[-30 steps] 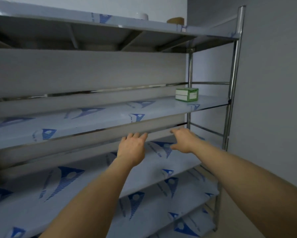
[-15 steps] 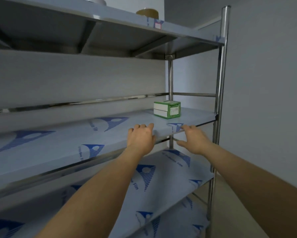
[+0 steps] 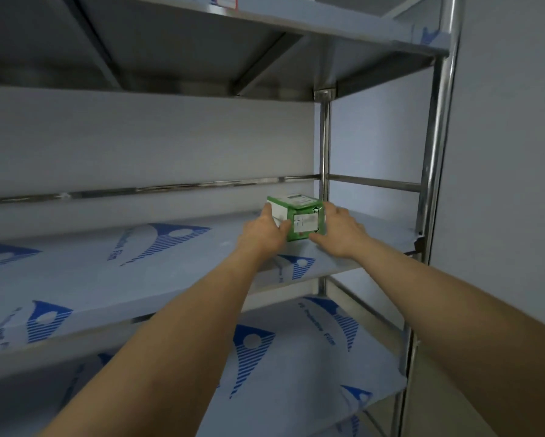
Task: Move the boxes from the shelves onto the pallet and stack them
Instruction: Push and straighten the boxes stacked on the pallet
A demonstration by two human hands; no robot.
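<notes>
A small green and white box (image 3: 299,216) stands near the right end of the middle shelf (image 3: 157,266) of a steel rack. My left hand (image 3: 264,234) presses against the box's left side, thumb on its front lower edge. On the box's right side lies my right hand (image 3: 340,231), its fingers wrapped round the far corner. Both hands clasp the box between them; its base seems to rest on the shelf. No pallet is in view.
The shelves are covered in pale blue protective film with dark blue logos. A lower shelf (image 3: 296,367) lies beneath my arms and an upper shelf (image 3: 264,42) overhead. Steel uprights (image 3: 435,171) close off the rack's right end, next to a grey wall (image 3: 510,184).
Both hands rose from the shelf's front edge and reached in to the green box, closing on its two sides. The view has moved closer to the shelf.
</notes>
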